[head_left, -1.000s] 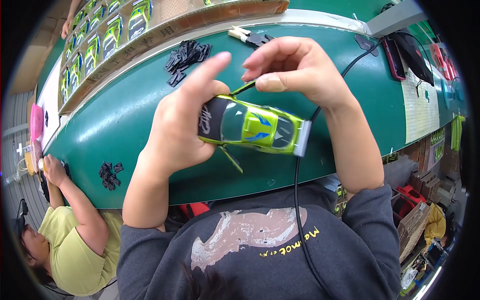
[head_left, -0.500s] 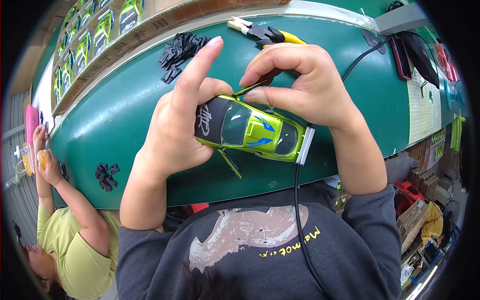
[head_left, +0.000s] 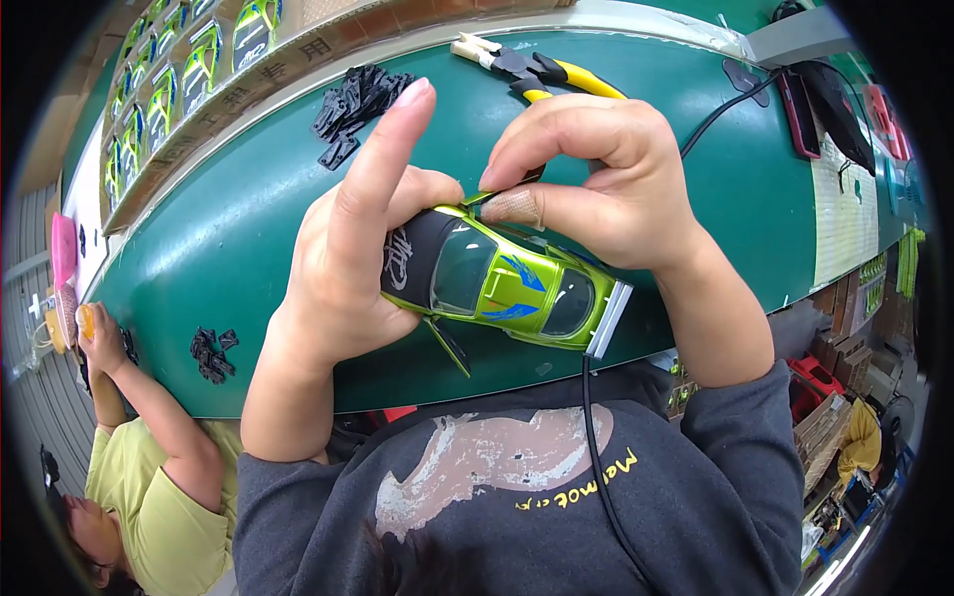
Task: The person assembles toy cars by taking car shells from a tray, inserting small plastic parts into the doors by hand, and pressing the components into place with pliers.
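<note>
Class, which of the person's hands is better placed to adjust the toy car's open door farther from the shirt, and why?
Probably the right hand: its thumb and index finger are at that door. The left hand is occupied, holding the green toy car around its black bonnet.

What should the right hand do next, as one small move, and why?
Perhaps ease the far door gently toward the green toy car: it stands angled outward, seemingly pinched by the right hand, while the left hand holds the car near its black hood.
</note>
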The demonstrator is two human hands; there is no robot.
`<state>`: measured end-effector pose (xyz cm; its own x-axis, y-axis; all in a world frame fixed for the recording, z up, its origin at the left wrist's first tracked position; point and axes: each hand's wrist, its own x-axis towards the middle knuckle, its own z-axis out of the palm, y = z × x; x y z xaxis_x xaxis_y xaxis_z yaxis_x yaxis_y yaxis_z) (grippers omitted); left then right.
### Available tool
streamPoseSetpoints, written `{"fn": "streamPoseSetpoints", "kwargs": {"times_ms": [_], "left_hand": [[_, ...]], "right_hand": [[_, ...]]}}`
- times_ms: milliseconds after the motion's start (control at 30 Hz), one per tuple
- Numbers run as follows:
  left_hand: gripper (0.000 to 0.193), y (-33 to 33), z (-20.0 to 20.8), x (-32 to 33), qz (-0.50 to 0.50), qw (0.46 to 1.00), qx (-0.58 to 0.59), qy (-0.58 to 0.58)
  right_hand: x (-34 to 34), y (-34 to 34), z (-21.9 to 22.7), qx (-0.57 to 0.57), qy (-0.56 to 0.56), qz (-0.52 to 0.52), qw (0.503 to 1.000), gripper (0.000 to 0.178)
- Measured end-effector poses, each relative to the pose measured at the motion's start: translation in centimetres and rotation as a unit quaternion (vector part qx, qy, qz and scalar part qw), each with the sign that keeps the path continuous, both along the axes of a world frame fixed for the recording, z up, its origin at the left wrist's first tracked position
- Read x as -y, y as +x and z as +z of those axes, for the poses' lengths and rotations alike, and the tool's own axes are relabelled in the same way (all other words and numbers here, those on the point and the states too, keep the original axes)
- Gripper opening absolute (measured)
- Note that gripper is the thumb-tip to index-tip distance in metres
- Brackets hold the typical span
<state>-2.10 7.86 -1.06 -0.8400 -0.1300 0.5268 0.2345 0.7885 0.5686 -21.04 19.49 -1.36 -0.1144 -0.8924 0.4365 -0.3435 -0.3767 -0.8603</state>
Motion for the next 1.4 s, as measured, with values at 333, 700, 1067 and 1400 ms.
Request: {"fn": "streamPoseSetpoints", "kwargs": {"times_ms": [333, 700, 1067, 1400], "left_hand": [[0.091, -0.1, -0.7, 0.1, 0.044, 0.995, -0.040, 0.086], [0.086, 0.2, -0.5, -0.1, 0.039, 0.995, -0.026, 0.087], [0.086, 0.3, -0.2, -0.2, 0.033, 0.992, -0.009, 0.123], [0.086, -0.1, -0.5, -0.3, 0.022, 0.996, -0.005, 0.081]], "right_hand": [[0.0, -1.0, -0.3, 0.102, 0.073, 0.008, 0.992, 0.017], [-0.1, -0.9, 0.2, 0.004, -0.006, -0.024, 1.000, 0.012], [0.2, -0.2, 0.3, -0.020, -0.014, -0.006, 1.000, 0.016], [0.1, 0.1, 0.1, -0.050, 0.035, -0.003, 0.998, 0.014]]}}
